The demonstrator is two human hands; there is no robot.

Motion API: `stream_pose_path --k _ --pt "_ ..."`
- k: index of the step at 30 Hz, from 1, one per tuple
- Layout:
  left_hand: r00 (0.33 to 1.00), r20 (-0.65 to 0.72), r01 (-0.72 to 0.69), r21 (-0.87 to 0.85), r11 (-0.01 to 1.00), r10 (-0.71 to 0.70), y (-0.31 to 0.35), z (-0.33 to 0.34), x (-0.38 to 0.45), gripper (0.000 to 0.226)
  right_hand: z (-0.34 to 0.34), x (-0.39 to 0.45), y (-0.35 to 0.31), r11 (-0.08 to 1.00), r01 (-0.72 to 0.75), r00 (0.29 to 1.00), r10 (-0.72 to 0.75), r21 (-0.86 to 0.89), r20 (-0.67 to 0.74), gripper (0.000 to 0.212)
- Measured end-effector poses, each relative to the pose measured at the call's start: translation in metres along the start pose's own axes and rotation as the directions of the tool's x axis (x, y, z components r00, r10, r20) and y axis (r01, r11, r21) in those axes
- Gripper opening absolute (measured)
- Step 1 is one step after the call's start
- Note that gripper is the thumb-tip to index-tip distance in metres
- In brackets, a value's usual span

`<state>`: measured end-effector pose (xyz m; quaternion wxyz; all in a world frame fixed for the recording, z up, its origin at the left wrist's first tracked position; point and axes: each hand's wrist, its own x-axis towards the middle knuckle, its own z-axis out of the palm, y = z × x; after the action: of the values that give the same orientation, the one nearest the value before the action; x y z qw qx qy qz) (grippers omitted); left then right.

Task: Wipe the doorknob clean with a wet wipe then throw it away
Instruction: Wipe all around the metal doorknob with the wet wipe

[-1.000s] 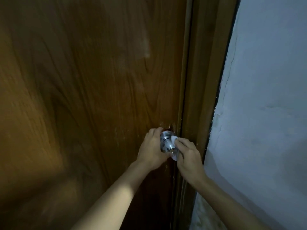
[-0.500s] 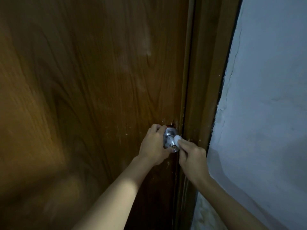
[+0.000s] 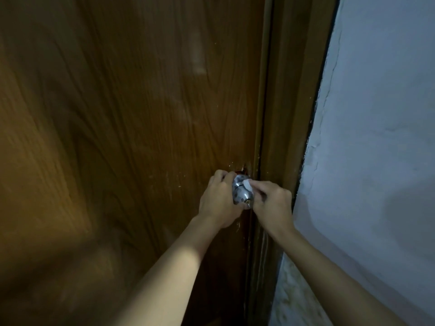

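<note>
Fingers of left hand curled round doorknob, right hand pinching wet wipe on its top, just beside door frame

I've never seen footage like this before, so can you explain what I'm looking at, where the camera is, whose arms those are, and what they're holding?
There is no machine here. The picture comes from a wide-angle camera worn on a person's head, looking forward and down, so the two bare arms rising from the bottom edge are that person's own.

In front stands a brown wooden door, shut against its door frame, with a pale blue-grey wall to the right.

The left hand grips a shiny metal doorknob from the left side. The right hand pinches a small white wet wipe and presses it on the knob's upper right. So the wiping is under way. No bin for the wipe is in view.
</note>
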<state>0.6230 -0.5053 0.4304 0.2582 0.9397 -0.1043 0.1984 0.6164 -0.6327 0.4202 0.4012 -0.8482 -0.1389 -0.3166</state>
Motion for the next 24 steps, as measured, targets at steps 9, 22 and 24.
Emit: stream_pose_path --k 9,22,24 --pt "1.0 0.018 -0.015 0.001 1.0 0.015 0.001 -0.004 0.0 0.071 -0.001 -0.017 -0.005 0.99 0.127 0.986 -0.119 -0.06 0.117 0.025" --pt "1.0 -0.001 -0.023 -0.027 0.999 0.023 0.001 -0.002 -0.002 0.069 -0.002 -0.008 0.004 0.99 0.1 0.995 -0.097 0.098 -0.035 0.044" --pt "1.0 0.004 -0.027 -0.036 0.999 0.027 0.001 -0.002 -0.002 0.071 -0.001 0.0 0.002 0.992 0.047 0.994 -0.035 0.114 -0.101 0.042"
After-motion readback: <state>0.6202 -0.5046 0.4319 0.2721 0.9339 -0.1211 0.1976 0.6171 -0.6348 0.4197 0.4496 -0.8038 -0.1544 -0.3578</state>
